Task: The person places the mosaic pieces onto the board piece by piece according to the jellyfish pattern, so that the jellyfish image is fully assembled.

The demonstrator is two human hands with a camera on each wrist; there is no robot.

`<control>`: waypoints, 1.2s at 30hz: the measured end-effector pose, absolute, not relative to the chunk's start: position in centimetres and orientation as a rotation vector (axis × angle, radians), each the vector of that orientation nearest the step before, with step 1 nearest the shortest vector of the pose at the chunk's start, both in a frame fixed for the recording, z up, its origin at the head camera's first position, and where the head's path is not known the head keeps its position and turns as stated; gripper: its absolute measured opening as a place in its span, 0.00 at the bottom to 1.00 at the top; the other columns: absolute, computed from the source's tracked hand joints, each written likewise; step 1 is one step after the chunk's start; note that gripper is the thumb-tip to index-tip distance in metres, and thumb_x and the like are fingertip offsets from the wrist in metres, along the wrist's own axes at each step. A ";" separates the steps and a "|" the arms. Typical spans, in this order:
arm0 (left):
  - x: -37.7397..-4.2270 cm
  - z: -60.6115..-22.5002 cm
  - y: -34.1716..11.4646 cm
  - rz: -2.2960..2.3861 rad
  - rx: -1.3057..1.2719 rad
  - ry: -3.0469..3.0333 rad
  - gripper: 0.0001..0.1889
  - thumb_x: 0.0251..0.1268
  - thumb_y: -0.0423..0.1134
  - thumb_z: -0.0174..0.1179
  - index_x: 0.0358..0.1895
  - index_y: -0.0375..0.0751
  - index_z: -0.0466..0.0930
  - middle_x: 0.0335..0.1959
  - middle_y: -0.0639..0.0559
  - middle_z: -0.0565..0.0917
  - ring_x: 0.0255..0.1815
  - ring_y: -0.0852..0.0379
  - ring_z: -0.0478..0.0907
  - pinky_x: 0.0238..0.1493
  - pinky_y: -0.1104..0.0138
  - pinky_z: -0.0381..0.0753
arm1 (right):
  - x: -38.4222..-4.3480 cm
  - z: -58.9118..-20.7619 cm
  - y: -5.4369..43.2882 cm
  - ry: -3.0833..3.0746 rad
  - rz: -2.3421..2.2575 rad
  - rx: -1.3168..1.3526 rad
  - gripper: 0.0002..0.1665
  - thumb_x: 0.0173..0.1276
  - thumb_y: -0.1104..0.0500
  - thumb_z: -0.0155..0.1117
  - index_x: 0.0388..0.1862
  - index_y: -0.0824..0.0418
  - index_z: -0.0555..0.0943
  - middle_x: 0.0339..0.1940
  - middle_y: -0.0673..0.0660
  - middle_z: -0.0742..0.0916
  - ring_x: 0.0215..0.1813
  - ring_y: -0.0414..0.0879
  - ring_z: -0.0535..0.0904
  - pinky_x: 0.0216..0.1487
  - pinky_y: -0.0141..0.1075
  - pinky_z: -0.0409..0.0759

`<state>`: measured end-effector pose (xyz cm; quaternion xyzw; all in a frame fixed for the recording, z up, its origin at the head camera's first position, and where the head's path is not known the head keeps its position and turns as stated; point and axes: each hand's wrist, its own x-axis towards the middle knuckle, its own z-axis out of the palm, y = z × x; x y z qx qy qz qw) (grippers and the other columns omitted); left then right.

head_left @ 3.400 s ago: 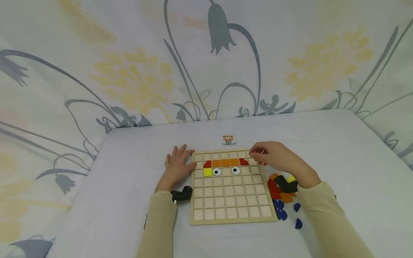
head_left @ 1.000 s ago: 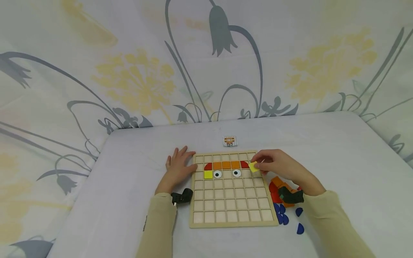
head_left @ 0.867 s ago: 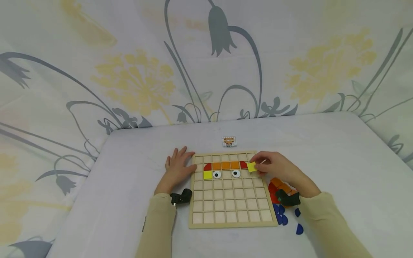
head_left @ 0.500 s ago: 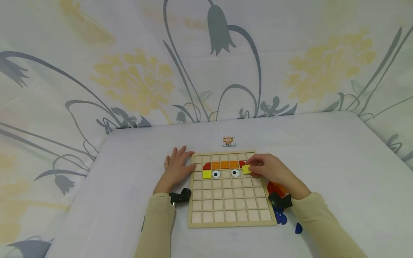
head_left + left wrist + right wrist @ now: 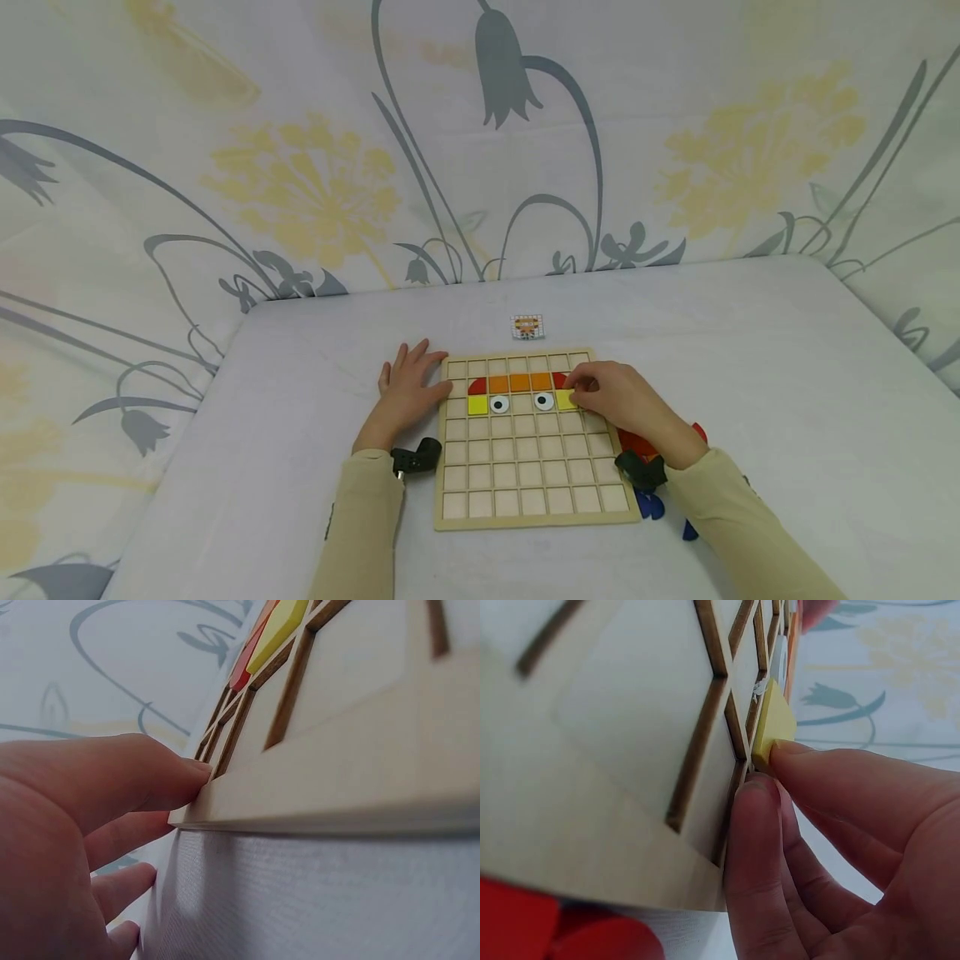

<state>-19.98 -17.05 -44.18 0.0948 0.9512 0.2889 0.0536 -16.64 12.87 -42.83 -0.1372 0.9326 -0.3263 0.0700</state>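
Note:
A wooden grid board (image 5: 536,523) lies flat between both hands. At its left edge rests my left hand (image 5: 405,396), fingers spread; in the left wrist view the thumb (image 5: 161,776) presses on the frame. My right hand (image 5: 621,398) pinches a yellow square tile (image 5: 776,724) at the right of the eye row, and that tile sits slightly tilted at its cell. Another yellow tile (image 5: 477,405) fills the row's left end, with two round eye pieces (image 5: 498,404) between. Above them, orange squares (image 5: 519,382) run between two red rounded pieces (image 5: 477,386).
A small picture card (image 5: 527,327) lies behind the board. Right of the board, partly under the right wrist, are red pieces (image 5: 636,443) and blue rounded pieces (image 5: 649,504). A patterned cloth (image 5: 420,167) hangs behind the white table (image 5: 787,350).
My right hand picked up the yellow tile from the loose pieces, carried it over the board's right side, then moved left and lowered it beside the right eye piece. The left hand stayed put.

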 end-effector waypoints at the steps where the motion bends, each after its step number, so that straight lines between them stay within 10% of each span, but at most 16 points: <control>1: -20.0 -44.2 -17.1 0.878 0.291 2.890 0.25 0.58 0.46 0.53 0.60 0.48 0.68 0.69 0.45 0.52 0.70 0.44 0.37 0.61 0.45 0.31 | -16.6 -42.8 12.8 2.807 -0.982 -0.412 0.06 0.59 0.61 0.60 0.36 0.58 0.80 0.26 0.49 0.78 0.30 0.43 0.70 0.35 0.37 0.69; 36: -20.0 -44.0 -16.9 0.884 0.293 2.875 0.25 0.57 0.46 0.54 0.60 0.47 0.67 0.69 0.45 0.51 0.70 0.44 0.35 0.61 0.45 0.30 | -16.8 -39.9 17.3 2.624 -1.015 -0.418 0.18 0.65 0.52 0.54 0.49 0.62 0.75 0.36 0.54 0.81 0.32 0.44 0.77 0.36 0.36 0.76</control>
